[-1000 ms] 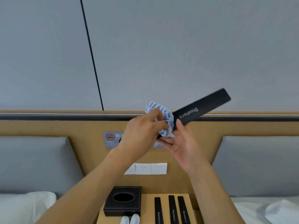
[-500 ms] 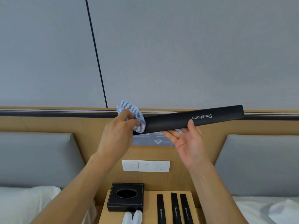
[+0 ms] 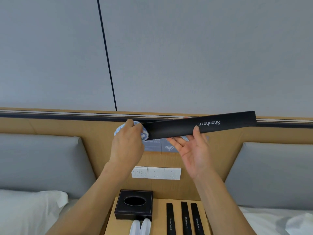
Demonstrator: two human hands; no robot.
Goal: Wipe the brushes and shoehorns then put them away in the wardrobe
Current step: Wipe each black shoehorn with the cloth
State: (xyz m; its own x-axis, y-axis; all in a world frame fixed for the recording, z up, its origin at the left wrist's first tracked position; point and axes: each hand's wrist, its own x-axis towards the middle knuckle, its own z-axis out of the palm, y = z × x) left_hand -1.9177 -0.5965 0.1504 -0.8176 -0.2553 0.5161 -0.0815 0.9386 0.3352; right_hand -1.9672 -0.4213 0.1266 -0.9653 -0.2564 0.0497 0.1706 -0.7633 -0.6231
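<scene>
Shoehorn's [image 3: 199, 126] left end under cloth [image 3: 144, 133]

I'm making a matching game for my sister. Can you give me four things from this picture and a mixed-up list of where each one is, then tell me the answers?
Things:
1. cloth
2. shoehorn
3. tissue box
4. sockets

Places:
A. on the wooden wall panel
B. bunched in the left hand
C. on the bedside table
D. held up by the right hand

Pairs: 1-B, 2-D, 3-C, 4-A
</scene>
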